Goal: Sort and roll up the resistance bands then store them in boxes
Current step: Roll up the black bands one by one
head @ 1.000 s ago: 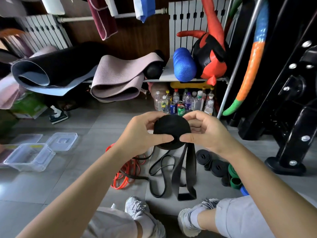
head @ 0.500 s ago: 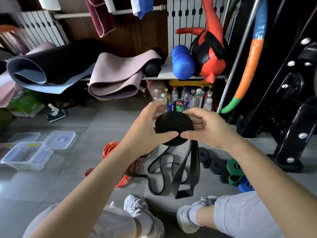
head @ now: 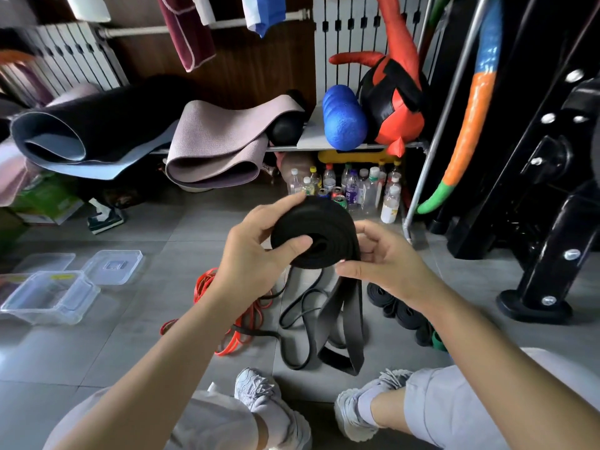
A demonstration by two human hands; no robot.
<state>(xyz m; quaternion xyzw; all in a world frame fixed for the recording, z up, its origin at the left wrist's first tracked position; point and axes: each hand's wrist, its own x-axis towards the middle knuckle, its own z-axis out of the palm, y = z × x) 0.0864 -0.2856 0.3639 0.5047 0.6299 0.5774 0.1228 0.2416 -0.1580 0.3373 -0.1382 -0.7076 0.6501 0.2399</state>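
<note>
While I hold the half-rolled black resistance band (head: 319,222) in the air above the floor (head: 97,352), my left grip (head: 253,258) clamps the coil with the thumb (head: 297,244) on its face and my right grip (head: 386,264) pinches its edge where the tail (head: 352,319) hangs down. Any slackening of the thumb, I judge, lets the springy coil unwind; a twisted tail would roll crooked.

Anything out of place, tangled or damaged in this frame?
Nothing looks damaged. The orange bands lie in a loose tangle on the floor, crossed by a thin black band, unsorted. The black roll held by the left hand and right hand has a long tail hanging unrolled.
</note>
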